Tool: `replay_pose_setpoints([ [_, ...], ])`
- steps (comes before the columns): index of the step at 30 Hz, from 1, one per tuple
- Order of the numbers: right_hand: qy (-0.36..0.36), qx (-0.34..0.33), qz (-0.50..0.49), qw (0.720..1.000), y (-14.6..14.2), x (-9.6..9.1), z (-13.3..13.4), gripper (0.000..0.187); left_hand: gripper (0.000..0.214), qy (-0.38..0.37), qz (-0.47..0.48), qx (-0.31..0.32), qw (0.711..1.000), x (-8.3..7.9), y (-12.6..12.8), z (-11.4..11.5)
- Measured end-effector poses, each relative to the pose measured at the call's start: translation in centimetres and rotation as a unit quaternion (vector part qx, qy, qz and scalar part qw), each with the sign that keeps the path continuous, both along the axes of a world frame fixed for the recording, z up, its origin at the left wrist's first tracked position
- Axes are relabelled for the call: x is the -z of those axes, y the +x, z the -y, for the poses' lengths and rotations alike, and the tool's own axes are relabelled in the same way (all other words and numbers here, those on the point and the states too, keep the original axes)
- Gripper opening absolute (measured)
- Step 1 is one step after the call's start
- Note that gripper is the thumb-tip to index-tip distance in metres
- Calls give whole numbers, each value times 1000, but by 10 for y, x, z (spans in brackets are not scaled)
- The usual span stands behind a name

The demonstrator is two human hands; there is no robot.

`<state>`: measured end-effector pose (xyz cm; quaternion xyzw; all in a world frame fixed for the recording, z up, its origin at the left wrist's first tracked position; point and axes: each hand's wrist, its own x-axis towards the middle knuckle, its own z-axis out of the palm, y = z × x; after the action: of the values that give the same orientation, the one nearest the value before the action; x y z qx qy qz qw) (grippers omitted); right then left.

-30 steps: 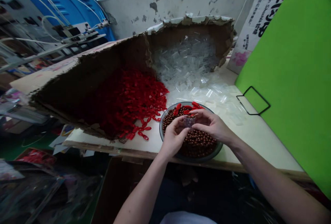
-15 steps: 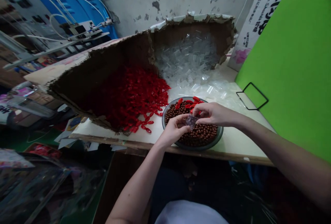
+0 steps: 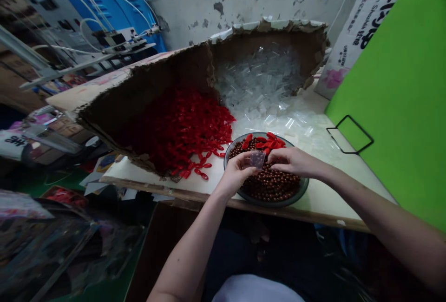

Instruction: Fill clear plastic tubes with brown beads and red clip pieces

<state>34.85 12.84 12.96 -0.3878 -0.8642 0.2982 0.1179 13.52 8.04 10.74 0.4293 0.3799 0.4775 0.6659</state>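
Observation:
Between the thumb and fingers of my left hand (image 3: 238, 172) is a small clear plastic piece (image 3: 257, 160), held above the near-left part of a grey bowl (image 3: 302, 192). Brown round beads (image 3: 275, 186) fill much of this bowl. Several red oval plastic pieces (image 3: 273, 143) lie on the beads at its far side. My right hand (image 3: 294, 161) is over the bowl's right side, thumb and fingers curled together close to the red pieces. Whatever its fingertips hold, if anything, is too small to make out. The two hands are apart.
A torn cardboard box (image 3: 101, 97) lies open on the white table (image 3: 139, 172). Red pieces (image 3: 188, 125) spill from its left part, clear plastic pieces (image 3: 261, 79) from its right. A green panel (image 3: 393, 107) with a black wire loop (image 3: 360, 140) borders the right side.
My right hand has drawn away to the right from the clear plastic piece, which both hands were touching before. The piece stays in my left hand. The whole view has shifted slightly.

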Motion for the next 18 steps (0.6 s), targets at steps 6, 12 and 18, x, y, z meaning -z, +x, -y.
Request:
replay_pose_setpoints([
  [6, 3, -22, 26, 999, 3, 27, 4, 17, 44, 59, 38, -25, 997, -18, 3, -7],
  [12, 164, 130, 35, 977, 22, 47, -5, 22, 41, 117, 69, -59, 989, -41, 6, -7],
  [18, 196, 118, 103, 968, 26, 73, -11, 24, 45, 134, 68, -71, 986, -48, 9, -6],
])
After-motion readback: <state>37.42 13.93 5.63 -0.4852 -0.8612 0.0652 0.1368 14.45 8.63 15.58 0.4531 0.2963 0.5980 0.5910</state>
